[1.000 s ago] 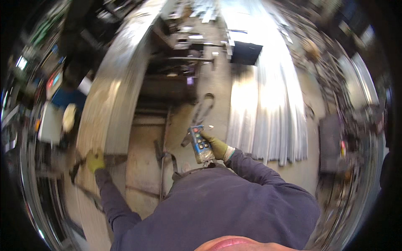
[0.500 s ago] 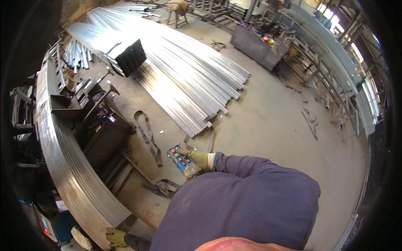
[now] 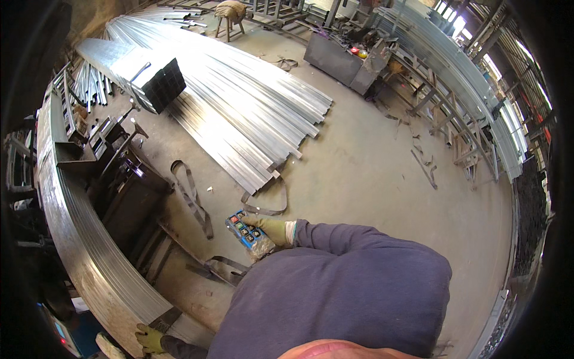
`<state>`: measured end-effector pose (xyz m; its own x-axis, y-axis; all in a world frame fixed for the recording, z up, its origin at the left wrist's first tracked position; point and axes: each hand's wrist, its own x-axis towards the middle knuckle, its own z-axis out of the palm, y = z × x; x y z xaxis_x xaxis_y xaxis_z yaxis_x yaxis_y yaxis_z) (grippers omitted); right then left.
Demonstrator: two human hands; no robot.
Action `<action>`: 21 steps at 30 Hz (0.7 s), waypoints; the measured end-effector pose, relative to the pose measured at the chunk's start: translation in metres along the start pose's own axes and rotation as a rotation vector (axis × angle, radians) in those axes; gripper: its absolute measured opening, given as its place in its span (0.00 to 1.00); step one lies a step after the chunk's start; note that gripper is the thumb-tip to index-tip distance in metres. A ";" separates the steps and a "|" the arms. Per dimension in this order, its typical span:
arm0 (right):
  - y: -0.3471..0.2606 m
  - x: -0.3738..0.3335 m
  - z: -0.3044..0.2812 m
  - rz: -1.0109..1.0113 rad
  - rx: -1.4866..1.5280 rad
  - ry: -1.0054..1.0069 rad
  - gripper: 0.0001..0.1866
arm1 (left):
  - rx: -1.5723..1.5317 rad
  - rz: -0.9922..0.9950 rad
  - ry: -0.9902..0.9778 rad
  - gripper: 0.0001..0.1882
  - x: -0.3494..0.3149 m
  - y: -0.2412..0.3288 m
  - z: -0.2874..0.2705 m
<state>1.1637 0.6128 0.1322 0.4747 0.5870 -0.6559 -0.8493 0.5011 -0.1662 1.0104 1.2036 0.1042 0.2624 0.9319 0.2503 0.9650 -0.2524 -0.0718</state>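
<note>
My right hand (image 3: 268, 227), in a green work glove, is closed around a blue remote control (image 3: 246, 232) with red, green and dark buttons. The thumb lies over its buttons, and part of its lower end looks wrapped in clear plastic. At the lower left my left hand (image 3: 149, 339), also gloved, rests with fingers apart on a long bundle of metal profiles (image 3: 113, 281). A dark strap (image 3: 165, 319) crosses the bundle right beside that hand.
Long shiny metal profiles (image 3: 233, 113) lie on the floor ahead, with a dark-ended bundle (image 3: 162, 87) on top. Loose straps (image 3: 192, 200) lie on the floor between. Farther off stand a grey metal box (image 3: 341, 60), a stool (image 3: 229, 18) and racks of profiles (image 3: 454, 66).
The whole view has shifted, so the surroundings sit farther left and slightly higher. My right hand keeps its grip on the remote control, and my left hand stays on the bundle.
</note>
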 end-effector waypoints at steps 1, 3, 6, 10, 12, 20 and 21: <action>-0.003 0.001 -0.004 -0.013 -0.031 0.041 0.22 | -0.059 -0.056 0.006 0.39 0.002 0.000 -0.004; -0.012 0.003 -0.016 -0.021 -0.065 0.035 0.24 | 0.172 0.083 -0.074 0.31 0.006 -0.004 -0.017; -0.028 0.000 -0.039 -0.052 -0.059 -0.003 0.21 | 0.533 0.303 -0.174 0.23 0.014 -0.009 -0.034; -0.040 -0.022 -0.071 -0.123 -0.045 -0.013 0.23 | 0.540 0.377 -0.233 0.27 0.016 -0.010 -0.035; -0.042 -0.039 -0.086 -0.153 -0.033 -0.008 0.26 | 0.519 0.405 -0.265 0.30 0.015 -0.010 -0.030; -0.068 -0.063 -0.118 -0.262 0.050 0.069 0.29 | 0.399 0.513 -0.425 0.39 0.009 -0.019 -0.017; -0.074 -0.061 -0.118 -0.325 0.019 0.033 0.29 | 0.368 0.524 -0.460 0.41 0.008 -0.027 -0.017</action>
<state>1.1705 0.4645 0.0981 0.7124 0.3735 -0.5941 -0.6498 0.6708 -0.3575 0.9861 1.2134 0.1246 0.5770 0.7500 -0.3235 0.6319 -0.6608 -0.4050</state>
